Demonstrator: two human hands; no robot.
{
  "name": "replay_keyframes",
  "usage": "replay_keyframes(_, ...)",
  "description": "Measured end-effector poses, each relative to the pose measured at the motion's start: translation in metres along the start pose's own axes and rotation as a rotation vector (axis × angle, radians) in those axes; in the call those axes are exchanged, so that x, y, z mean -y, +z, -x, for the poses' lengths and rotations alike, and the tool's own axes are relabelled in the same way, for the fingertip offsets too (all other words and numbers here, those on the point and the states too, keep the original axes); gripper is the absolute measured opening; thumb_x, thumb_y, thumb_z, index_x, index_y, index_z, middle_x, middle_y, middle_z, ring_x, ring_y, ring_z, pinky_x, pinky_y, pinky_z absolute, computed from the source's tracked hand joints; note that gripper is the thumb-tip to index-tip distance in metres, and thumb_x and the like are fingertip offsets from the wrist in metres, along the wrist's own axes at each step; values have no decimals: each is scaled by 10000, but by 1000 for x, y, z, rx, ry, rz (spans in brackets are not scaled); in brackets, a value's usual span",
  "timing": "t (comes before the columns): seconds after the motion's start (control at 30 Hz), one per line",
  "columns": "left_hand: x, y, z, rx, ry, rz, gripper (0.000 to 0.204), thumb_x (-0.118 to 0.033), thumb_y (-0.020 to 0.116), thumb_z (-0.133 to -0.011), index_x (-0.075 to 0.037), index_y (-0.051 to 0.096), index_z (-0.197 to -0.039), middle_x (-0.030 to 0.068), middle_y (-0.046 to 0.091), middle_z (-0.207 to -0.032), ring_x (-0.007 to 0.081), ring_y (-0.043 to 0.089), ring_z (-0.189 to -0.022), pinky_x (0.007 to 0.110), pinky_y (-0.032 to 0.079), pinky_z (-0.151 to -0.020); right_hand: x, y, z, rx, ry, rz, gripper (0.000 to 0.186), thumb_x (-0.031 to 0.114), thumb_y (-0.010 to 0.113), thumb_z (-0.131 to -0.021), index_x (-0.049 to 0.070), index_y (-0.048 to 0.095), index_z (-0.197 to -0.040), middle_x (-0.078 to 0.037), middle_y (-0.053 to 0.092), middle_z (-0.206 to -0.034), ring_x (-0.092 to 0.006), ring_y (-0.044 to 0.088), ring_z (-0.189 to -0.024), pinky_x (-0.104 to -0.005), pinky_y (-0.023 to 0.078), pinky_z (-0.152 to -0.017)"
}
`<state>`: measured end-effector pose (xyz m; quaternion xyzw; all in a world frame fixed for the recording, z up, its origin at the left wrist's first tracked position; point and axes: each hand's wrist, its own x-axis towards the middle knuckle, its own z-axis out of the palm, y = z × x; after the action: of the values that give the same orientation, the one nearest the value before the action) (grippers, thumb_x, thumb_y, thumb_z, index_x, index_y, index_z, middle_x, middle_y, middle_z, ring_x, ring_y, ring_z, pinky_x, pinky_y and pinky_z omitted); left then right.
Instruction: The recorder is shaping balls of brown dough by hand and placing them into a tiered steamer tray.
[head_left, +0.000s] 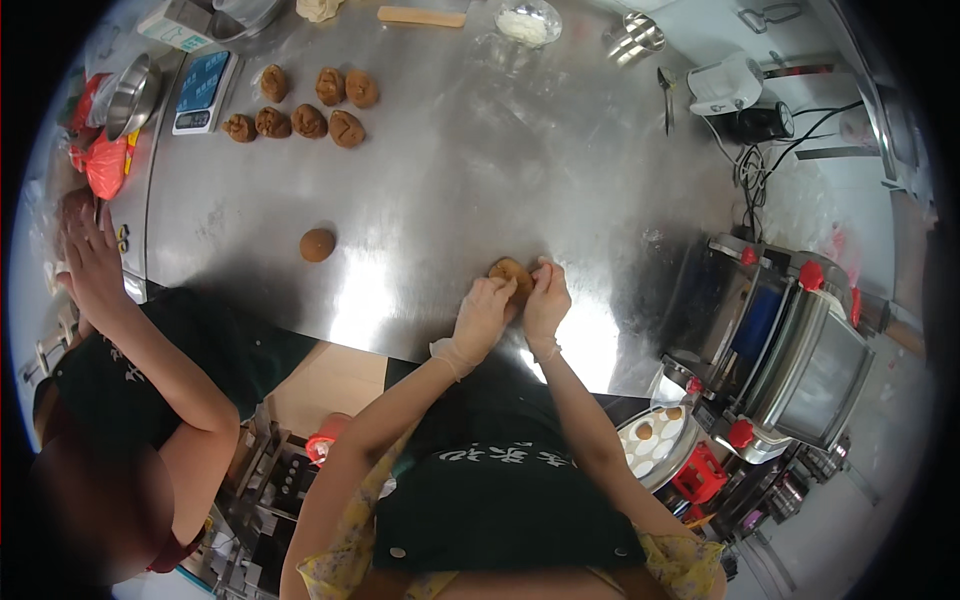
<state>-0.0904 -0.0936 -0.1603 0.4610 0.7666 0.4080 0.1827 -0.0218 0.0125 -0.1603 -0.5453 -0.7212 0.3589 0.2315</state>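
Dough piece (508, 270) pressed flat on steel desk (450, 180), near front edge, pinched between gloved left hand (484, 315) and right hand (546, 298); both grips closed on its rim, steadying it. Round dough ball (318, 244) parked apart, leftward. Seven dough lumps (305, 105) grouped beside scale (202, 92).

Bright overhead light glares off the steel table (430, 180); fisheye edges bend, darken and blur.

place: bakery kitchen | signs: steel worktable (450, 180), dough balls (308, 121), scale (203, 92), dough sheeter (790, 340)
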Motion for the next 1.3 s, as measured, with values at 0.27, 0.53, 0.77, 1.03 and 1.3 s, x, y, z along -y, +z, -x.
replay_keyframes(0.27,-1,16,4,-148,-174,71,538,-25,802,-675,-54,550,-1149,151,556,-1125,357,555,-1006,440,494,-801,21,-1,-19,158,62,147,271,285,563,-993,37,668,-961,-129,687,-846,-288,650,-727,-379,501,-658)
replay_keyframes(0.53,-7,1,-4,-321,-323,85,563,-64,834,-654,-82,552,-1141,120,553,-1117,340,567,-1006,434,505,-798,46,45,-63,420,-625,500,306,330,607,-963,87,686,-794,-112,642,-701,-304,639,-660,-422,483,-587)
replay_keyframes(0.77,17,-1,-17,-240,-129,48,471,-73,823,-658,-108,594,-1069,92,544,-1109,329,574,-986,430,517,-760,46,37,-54,368,-554,202,438,352,587,-974,60,608,-648,-120,619,-624,-331,594,-550,-434,460,-499)
replay_keyframes(1.03,3,-10,-28,-273,-264,73,277,-48,786,-716,-87,664,-962,66,583,-1066,295,614,-968,402,539,-718,27,51,-78,287,-560,385,429,334,577,-985,54,645,-668,-143,640,-645,-346,603,-537,-434,466,-493)
replay_keyframes(1.3,15,-1,-31,-116,-11,107,300,-4,795,-712,-21,656,-977,96,601,-1057,247,640,-878,347,548,-680,25,26,-51,193,-411,231,404,304,581,-988,54,651,-678,-132,628,-625,-340,594,-531,-432,461,-495)
